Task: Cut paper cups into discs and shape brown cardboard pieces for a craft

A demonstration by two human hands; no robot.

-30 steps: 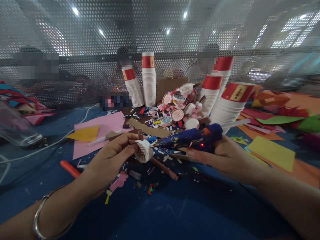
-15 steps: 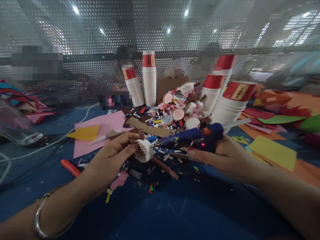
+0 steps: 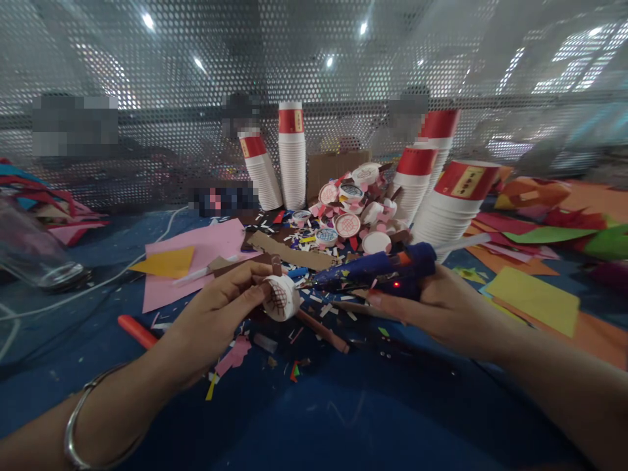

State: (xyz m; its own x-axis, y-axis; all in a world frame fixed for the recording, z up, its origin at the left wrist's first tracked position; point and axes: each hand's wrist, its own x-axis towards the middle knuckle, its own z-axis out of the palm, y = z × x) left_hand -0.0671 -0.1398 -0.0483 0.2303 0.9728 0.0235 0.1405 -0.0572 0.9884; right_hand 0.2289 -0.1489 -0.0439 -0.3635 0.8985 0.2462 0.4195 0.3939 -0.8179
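Head view: the left hand [image 3: 220, 311] pinches a small white cup bottom [image 3: 279, 297] with a brown paper strip [image 3: 276, 265] on it, held just above the blue table [image 3: 314, 418]; the right hand [image 3: 441, 307] is wrapped around a blue glue gun [image 3: 377, 269], nozzle almost touching the cup; hot glue could string onto fingertips [image 3: 262, 288], being so near the nozzle
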